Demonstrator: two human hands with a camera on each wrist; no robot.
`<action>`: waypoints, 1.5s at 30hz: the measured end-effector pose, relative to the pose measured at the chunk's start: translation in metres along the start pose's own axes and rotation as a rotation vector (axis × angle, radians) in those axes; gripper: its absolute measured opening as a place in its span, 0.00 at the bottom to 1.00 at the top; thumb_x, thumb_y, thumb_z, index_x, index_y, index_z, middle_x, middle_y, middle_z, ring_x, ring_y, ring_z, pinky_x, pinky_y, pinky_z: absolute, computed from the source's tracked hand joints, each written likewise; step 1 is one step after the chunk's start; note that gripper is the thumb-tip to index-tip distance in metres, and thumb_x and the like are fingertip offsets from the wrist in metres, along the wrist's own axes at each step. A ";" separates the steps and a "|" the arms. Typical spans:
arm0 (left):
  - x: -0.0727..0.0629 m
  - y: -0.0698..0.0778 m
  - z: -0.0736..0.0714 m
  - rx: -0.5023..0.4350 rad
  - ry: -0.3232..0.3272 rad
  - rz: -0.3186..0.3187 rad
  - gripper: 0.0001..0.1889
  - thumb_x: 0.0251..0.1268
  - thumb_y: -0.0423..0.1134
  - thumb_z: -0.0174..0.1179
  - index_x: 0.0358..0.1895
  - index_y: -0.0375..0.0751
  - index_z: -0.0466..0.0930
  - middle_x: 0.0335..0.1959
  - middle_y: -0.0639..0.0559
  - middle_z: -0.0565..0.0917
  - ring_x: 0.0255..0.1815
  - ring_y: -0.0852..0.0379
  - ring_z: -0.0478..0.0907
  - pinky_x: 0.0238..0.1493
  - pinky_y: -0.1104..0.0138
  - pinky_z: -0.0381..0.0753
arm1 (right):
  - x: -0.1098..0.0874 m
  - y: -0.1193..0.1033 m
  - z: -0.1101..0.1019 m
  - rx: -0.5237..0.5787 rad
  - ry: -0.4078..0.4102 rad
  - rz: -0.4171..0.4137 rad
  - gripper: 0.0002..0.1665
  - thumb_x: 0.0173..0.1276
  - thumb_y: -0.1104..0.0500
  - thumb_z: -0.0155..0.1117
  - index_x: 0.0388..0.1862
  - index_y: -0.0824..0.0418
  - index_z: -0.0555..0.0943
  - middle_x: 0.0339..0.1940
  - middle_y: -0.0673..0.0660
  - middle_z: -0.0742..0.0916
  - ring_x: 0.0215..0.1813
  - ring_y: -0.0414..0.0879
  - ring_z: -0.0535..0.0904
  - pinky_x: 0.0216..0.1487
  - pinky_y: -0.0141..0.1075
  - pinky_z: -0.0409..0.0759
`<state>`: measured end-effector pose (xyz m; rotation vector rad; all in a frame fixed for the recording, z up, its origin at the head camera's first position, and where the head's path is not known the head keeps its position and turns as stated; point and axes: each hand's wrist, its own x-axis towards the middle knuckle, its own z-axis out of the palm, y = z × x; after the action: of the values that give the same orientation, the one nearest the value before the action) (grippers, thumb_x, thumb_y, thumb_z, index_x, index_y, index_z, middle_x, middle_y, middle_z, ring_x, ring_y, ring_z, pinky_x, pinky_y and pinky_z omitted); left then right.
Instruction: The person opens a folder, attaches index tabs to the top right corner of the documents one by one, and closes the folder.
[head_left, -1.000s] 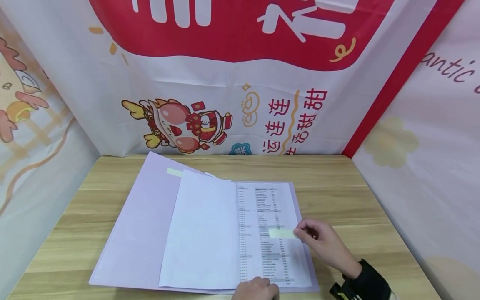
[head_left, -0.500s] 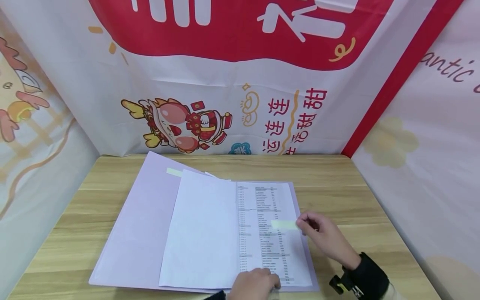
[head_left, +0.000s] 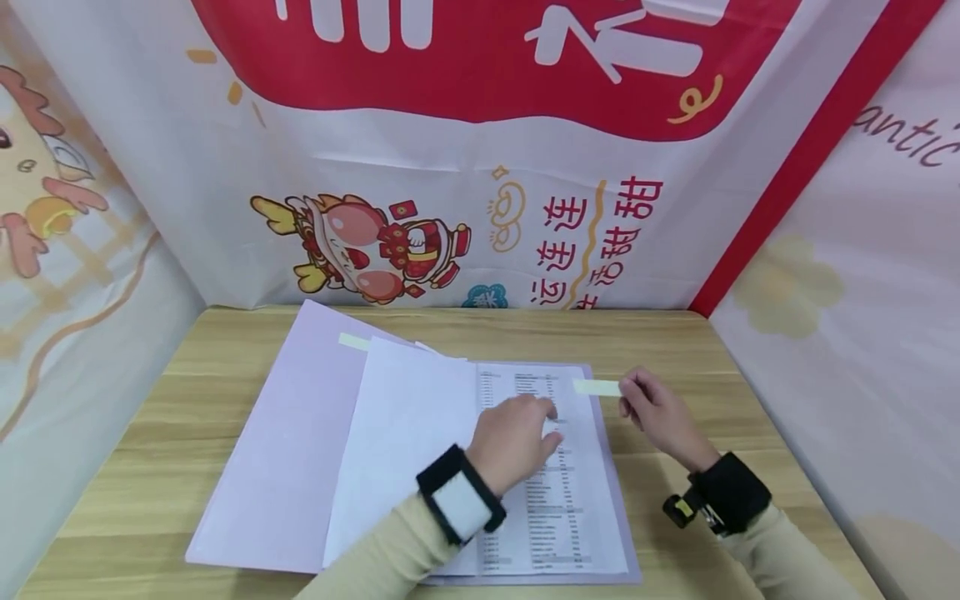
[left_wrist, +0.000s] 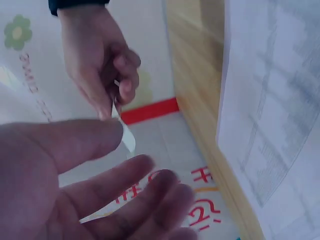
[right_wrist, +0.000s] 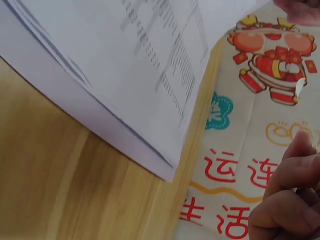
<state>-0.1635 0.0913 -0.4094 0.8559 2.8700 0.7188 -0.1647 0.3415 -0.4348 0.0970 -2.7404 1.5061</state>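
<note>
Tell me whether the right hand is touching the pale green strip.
Touching. The head view shows the right hand pinching one end of the pale green strip, the rest sticking out.

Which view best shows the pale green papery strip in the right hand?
The head view: the strip shows lengthwise, one end pinched by the right hand. Left wrist shows it narrow and curved; right wrist, just a small pale piece.

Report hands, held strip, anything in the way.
Right hand pinching strip by one end. Left hand above printed page, nothing held. Other end free; nothing visibly blocking.
</note>
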 end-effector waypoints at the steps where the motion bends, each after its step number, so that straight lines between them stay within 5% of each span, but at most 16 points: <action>1: 0.008 0.000 -0.001 0.018 -0.003 -0.011 0.16 0.66 0.50 0.69 0.50 0.45 0.88 0.42 0.50 0.87 0.38 0.55 0.84 0.29 0.64 0.80 | 0.004 0.002 -0.002 0.001 0.005 0.006 0.18 0.85 0.53 0.45 0.42 0.67 0.72 0.29 0.63 0.79 0.25 0.46 0.70 0.24 0.33 0.69; 9: 0.067 -0.005 0.013 0.099 -0.056 -0.084 0.16 0.65 0.50 0.70 0.46 0.42 0.88 0.38 0.50 0.85 0.35 0.55 0.81 0.28 0.63 0.79 | 0.036 0.015 -0.009 -0.036 0.003 0.121 0.17 0.86 0.53 0.43 0.44 0.66 0.72 0.32 0.61 0.79 0.30 0.48 0.71 0.29 0.35 0.70; 13: 0.093 -0.019 0.031 0.148 -0.072 -0.058 0.14 0.64 0.47 0.71 0.46 0.42 0.88 0.40 0.50 0.85 0.38 0.55 0.82 0.32 0.63 0.82 | 0.052 0.027 -0.005 -0.048 0.013 0.150 0.18 0.86 0.53 0.43 0.44 0.67 0.72 0.33 0.63 0.80 0.32 0.49 0.73 0.31 0.35 0.71; 17: 0.109 -0.035 0.054 0.242 -0.139 0.004 0.21 0.65 0.50 0.71 0.56 0.43 0.86 0.52 0.49 0.85 0.51 0.53 0.82 0.48 0.61 0.83 | 0.067 0.043 -0.001 0.001 0.037 0.142 0.18 0.85 0.57 0.44 0.44 0.72 0.71 0.31 0.64 0.80 0.29 0.46 0.72 0.29 0.33 0.71; 23: 0.115 -0.050 0.088 0.374 -0.167 0.058 0.36 0.62 0.67 0.65 0.66 0.47 0.80 0.66 0.50 0.79 0.65 0.51 0.76 0.60 0.57 0.79 | 0.081 0.065 0.005 0.072 0.042 0.168 0.16 0.85 0.60 0.43 0.46 0.76 0.69 0.28 0.61 0.81 0.27 0.45 0.71 0.27 0.32 0.69; 29: 0.115 -0.055 0.112 0.437 -0.111 0.104 0.40 0.52 0.73 0.68 0.60 0.47 0.82 0.55 0.51 0.83 0.58 0.52 0.78 0.54 0.55 0.80 | 0.086 0.083 0.013 0.091 0.027 0.202 0.15 0.85 0.62 0.43 0.47 0.76 0.70 0.28 0.61 0.80 0.27 0.45 0.71 0.28 0.33 0.69; 38: 0.117 -0.052 0.114 0.450 -0.093 0.087 0.47 0.47 0.72 0.72 0.64 0.41 0.77 0.61 0.46 0.79 0.61 0.50 0.76 0.55 0.53 0.81 | 0.090 0.092 0.022 -0.009 0.022 0.241 0.15 0.85 0.59 0.42 0.46 0.70 0.73 0.29 0.57 0.80 0.27 0.45 0.71 0.30 0.34 0.70; 45: 0.117 -0.044 0.108 0.442 -0.160 0.057 0.60 0.48 0.68 0.73 0.81 0.41 0.56 0.82 0.47 0.57 0.76 0.51 0.63 0.61 0.46 0.77 | 0.090 0.085 0.025 -0.097 0.020 0.232 0.15 0.85 0.59 0.43 0.44 0.70 0.73 0.30 0.58 0.80 0.28 0.45 0.72 0.32 0.34 0.70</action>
<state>-0.2643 0.1667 -0.5169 0.9873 2.9053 0.0046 -0.2588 0.3612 -0.5164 -0.2432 -2.8863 1.4055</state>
